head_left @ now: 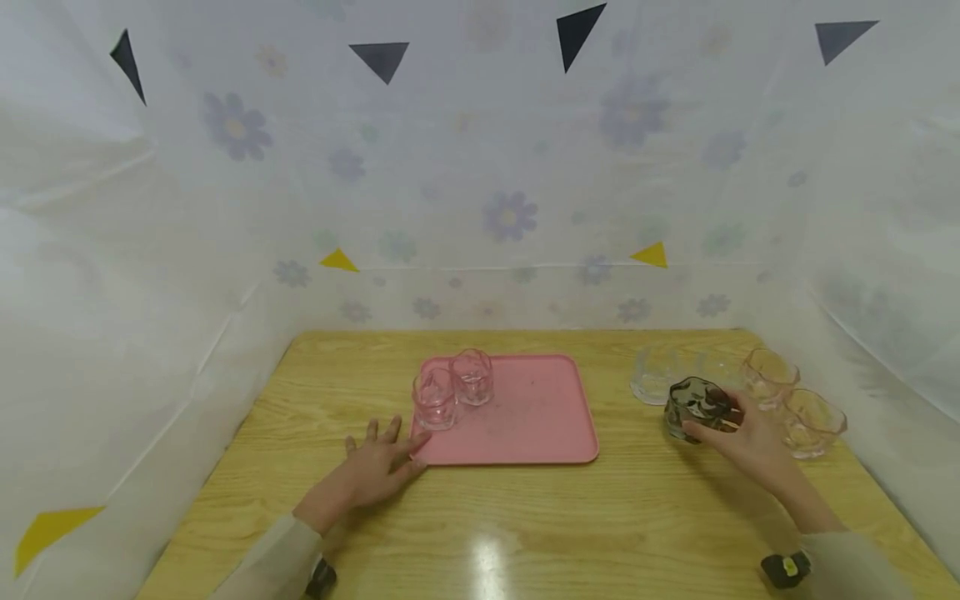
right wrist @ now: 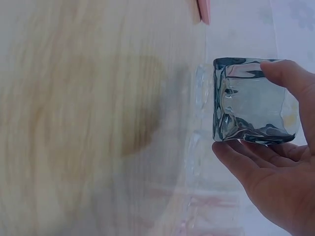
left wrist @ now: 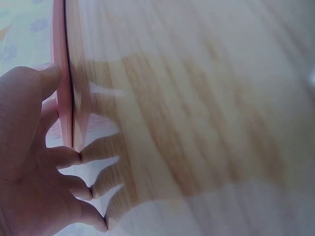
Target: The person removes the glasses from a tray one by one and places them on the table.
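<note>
Pink tray (head_left: pixel 525 429) on wooden table (head_left: pixel 510 508). Two pinkish glasses (head_left: pixel 435 407) stand on tray's left part. Left hand (head_left: pixel 371 472) at tray's near left corner, fingers spread, touching the edge. Dark glass (head_left: pixel 694 412) is right of tray, pinched between thumb and fingers of right hand (head_left: pixel 756 446). Two clear glasses (head_left: pixel 651 382), two amber glasses (head_left: pixel 812 427) also right of tray, amber pair farthest from it.
</note>
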`<state>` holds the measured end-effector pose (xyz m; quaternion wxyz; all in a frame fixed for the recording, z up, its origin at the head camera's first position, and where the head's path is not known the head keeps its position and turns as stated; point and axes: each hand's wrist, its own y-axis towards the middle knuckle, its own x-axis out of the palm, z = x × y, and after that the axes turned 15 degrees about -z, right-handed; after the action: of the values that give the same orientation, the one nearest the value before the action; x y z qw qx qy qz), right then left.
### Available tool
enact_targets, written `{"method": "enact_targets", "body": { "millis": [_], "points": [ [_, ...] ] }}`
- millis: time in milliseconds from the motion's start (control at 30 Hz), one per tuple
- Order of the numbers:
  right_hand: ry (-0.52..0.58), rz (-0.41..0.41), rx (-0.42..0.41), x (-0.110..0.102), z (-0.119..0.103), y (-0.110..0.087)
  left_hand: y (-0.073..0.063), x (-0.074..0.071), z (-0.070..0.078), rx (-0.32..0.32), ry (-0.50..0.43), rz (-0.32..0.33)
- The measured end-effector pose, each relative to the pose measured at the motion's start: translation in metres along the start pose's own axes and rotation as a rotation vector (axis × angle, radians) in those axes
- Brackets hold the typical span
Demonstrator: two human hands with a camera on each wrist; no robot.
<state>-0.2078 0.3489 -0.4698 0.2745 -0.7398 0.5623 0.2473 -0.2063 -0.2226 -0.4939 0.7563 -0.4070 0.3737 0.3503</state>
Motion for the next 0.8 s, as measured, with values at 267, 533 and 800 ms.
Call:
{"method": "enact_targets", "body": {
  "millis": [267, 533, 800],
  "points": [
    [-0.026, 0.047, 0.044, -0.014, 0.019, -0.006, -0.001, 0.000, 0.000, 0.006, -0.005, 0.004],
    [-0.094, 0.085, 0.090, -0.023, 0.035, -0.012, 0.001, 0.000, -0.002, 0.008, 0.007, 0.008],
    [-0.073, 0.079, 0.095, -0.027, 0.045, -0.011, 0.004, 0.002, -0.005, 0.000, 0.011, 0.001]
  ]
}}
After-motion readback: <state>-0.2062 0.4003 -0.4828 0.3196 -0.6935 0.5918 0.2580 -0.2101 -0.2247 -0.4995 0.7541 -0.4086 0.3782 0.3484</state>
